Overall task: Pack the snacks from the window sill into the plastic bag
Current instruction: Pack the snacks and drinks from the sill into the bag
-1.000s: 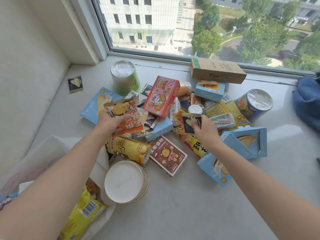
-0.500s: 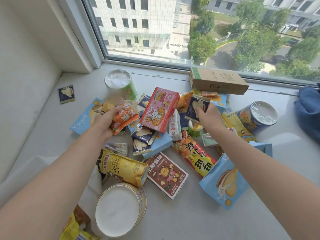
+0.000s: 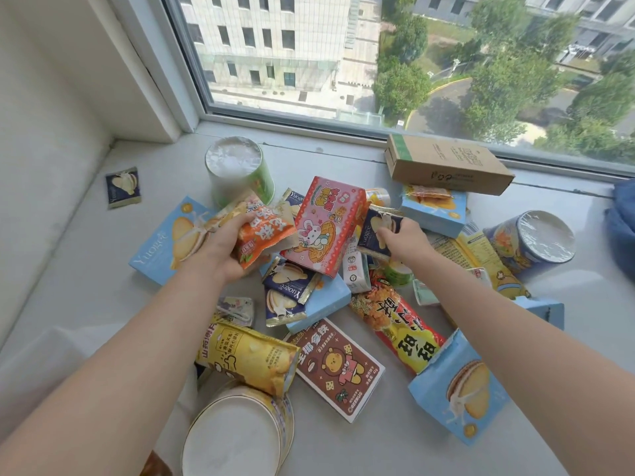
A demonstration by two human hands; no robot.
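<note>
1. Two bare forearms enter from the near edge, with no sleeves over them anywhere in view.
2. The left hand (image 3: 220, 250) shows no ring, watch or glove.
3. The right hand (image 3: 403, 240) is likewise bare, wrist unadorned.

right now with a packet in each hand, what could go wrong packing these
1. The left hand grips an orange packet bunched with other wrappers, so one might slip out on the way to the bag.
2. The pink box leans on the pile between the hands; lifting the dark blue packet in the right hand could tip it.
3. The bag is barely in view, so a drop could miss it.
</note>
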